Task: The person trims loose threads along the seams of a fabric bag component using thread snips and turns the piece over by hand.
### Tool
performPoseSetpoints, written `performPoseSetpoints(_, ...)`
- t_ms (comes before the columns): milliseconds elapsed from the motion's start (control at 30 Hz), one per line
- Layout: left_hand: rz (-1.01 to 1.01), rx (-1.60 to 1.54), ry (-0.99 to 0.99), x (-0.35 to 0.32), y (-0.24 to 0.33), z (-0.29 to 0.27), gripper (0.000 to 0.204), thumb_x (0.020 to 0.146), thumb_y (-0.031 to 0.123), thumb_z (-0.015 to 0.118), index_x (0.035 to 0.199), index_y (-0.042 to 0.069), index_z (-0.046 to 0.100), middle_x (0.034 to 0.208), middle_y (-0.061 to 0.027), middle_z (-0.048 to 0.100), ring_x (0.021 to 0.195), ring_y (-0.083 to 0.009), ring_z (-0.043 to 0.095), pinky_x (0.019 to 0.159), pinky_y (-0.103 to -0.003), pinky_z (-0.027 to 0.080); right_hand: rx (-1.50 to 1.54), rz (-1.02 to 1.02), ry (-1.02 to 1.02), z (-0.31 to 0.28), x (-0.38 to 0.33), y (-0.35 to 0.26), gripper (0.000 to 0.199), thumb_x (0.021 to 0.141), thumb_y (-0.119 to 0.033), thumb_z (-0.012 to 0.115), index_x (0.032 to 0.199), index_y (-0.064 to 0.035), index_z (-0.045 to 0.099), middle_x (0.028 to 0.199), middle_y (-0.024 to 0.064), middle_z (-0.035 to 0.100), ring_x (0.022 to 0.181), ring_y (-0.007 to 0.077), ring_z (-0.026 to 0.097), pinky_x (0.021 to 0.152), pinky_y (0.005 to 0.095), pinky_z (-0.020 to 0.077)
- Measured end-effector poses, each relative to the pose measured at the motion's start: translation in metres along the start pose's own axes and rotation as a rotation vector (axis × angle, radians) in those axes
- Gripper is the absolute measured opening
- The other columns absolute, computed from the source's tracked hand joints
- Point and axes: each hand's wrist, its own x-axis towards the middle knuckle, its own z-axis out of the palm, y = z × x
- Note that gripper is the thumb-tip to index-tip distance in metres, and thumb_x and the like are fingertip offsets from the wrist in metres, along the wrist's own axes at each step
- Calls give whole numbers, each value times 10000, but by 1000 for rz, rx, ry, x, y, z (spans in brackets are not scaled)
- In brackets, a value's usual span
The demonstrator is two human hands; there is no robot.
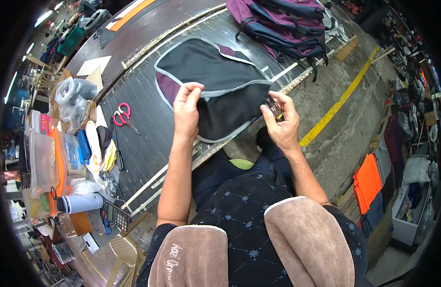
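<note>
A black fabric panel (215,67) with grey bound edges and purple patches lies over the table's near edge, its lower part hanging toward my lap. My left hand (187,112) is closed in a pinch at the grey binding across the panel's middle. Whether it grips the binding or a fine thread is too small to tell. At the panel's right corner, my right hand (283,122) is closed around a small dark tool (274,107) with a yellowish part. My fingers cover most of that tool, so its kind does not show.
Red-handled scissors (122,117) lie on the dark table (144,158) to the left, near a clutter of bags, plastic boxes, a bottle (82,203) and a calculator (116,217). A purple and navy backpack (282,24) rests at the far right. Orange sheets (368,184) stand right.
</note>
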Motion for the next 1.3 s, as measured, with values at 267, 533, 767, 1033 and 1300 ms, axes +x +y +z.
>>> performPoseSetpoints(267,263,274,221,-35,7,-56,124,1174,145,656,1217,43,710,971,20,625,859,-62,545,800,-255,467,-105,-134,-301,45,18,-22,529,890,-154,862,1412,-175,783,833,52,723,719,263,626,798,397,468)
performPoseSetpoints(533,198,763,178,-77,22,-22,269,1040,153,850,869,22,690,705,72,557,668,-30,468,606,-265,391,-109,-208,-405,76,22,-27,454,870,-154,830,1324,-160,824,879,61,776,762,278,685,798,406,472)
performPoseSetpoints(767,173,293,315,-76,7,-56,156,1166,134,693,1022,73,693,852,48,618,738,-26,530,645,-216,420,70,51,-510,71,26,-15,193,1000,-199,845,1128,-55,834,847,81,778,706,192,670,706,358,510)
performPoseSetpoints(1033,448,98,704,-87,51,-83,131,1196,139,623,1083,84,659,982,-51,699,761,-92,601,673,-251,527,168,178,-515,83,25,-3,243,1037,-242,841,1123,-16,812,780,45,723,710,90,582,673,326,486)
performPoseSetpoints(1300,523,399,649,-97,109,-107,293,1204,201,573,932,96,596,855,-19,617,676,-101,535,627,-275,471,245,344,-608,82,32,-16,272,1058,-252,821,1109,15,824,854,-6,779,780,45,613,733,274,513)
